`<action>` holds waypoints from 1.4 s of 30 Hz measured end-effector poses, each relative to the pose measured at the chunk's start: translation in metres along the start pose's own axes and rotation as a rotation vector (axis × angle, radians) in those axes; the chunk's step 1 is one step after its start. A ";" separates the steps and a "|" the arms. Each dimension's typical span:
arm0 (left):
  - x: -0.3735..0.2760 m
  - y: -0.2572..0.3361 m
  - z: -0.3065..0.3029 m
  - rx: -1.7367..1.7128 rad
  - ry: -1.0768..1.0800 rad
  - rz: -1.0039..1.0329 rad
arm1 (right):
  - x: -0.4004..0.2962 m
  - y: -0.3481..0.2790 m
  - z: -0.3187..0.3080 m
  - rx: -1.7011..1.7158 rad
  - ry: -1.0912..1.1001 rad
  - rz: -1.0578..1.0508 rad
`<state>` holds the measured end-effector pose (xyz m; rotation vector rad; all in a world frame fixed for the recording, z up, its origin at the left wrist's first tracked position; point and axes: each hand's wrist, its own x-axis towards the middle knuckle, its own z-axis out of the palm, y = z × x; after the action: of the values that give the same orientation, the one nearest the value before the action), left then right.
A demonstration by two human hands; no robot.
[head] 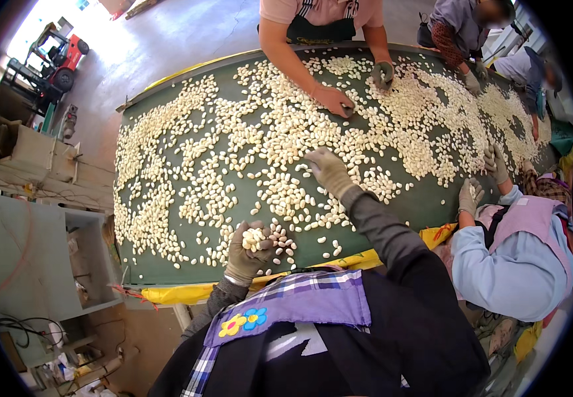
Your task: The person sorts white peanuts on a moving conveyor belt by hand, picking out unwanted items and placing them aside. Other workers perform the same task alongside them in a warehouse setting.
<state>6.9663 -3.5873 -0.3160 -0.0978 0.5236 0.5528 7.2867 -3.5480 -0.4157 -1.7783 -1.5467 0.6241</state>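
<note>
White beans (286, 196) lie scattered in loose patches over a green belt-like work surface (425, 201) in front of me. My left hand (244, 255), in a grey-beige knit glove, is turned palm up at the near edge. It cups a small heap of white beans (254, 239). Beside it sit some pinkish beans (281, 242). My right hand (331, 171), gloved too, reaches to the middle of the surface, palm down. Its fingertips are bent down at the beans; whether they pinch one is hidden.
A person opposite (326, 30) reaches both hands into the beans. At my right a person in light blue sleeves (505, 268) works close by, with others farther along. Yellow sheeting (182, 294) edges the near side. A red forklift (60, 59) stands far left, near a grey cabinet (23, 248).
</note>
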 end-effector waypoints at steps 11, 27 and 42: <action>0.008 0.043 -0.014 0.013 0.002 -0.144 | 0.092 -0.028 0.040 -0.362 -0.487 0.442; 0.062 0.039 0.007 0.109 -0.033 -0.361 | -0.071 -0.011 -0.025 1.636 0.243 0.796; 0.105 -0.039 0.032 0.176 0.042 -0.379 | 0.005 0.050 -0.048 -0.440 -0.424 0.458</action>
<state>7.0772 -3.5636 -0.3426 -0.0394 0.5754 0.1340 7.3559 -3.5551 -0.4225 -2.4971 -1.6466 0.9882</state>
